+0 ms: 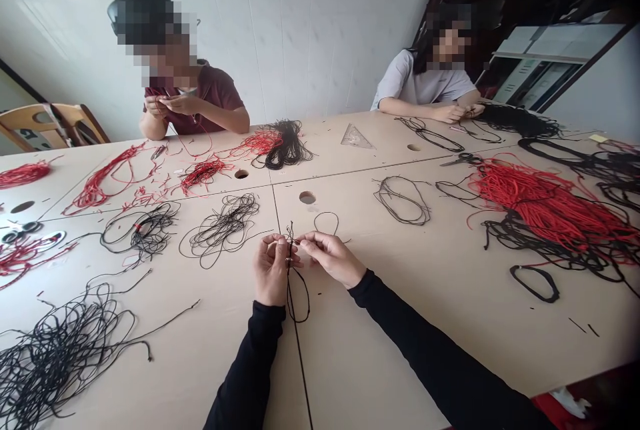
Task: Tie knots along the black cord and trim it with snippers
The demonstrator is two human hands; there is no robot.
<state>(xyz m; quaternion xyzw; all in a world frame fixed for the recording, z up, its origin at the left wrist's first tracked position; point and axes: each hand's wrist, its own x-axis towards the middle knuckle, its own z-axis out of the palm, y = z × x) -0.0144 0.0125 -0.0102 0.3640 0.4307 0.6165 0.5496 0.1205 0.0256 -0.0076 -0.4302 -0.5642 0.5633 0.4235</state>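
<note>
My left hand (273,269) pinches a thin black cord (299,317) between thumb and fingers. A loop of that cord hangs below the hand, and its short ends stick up above the fingertips. Close on the right, my right hand (332,257) has its thumb and forefinger closed on part of the same cord. A thin strand curves out just beyond the right fingers. Where the strands cross between the fingertips is too small to make out.
Black cord bundles (225,227) and a tangled black pile (60,350) lie left. A red cord heap (545,200), scissors (463,158) and a coiled black cord (403,200) lie right. A triangle ruler (356,137) lies farther back. Two people (193,97) sit across the table (380,350), handling cords.
</note>
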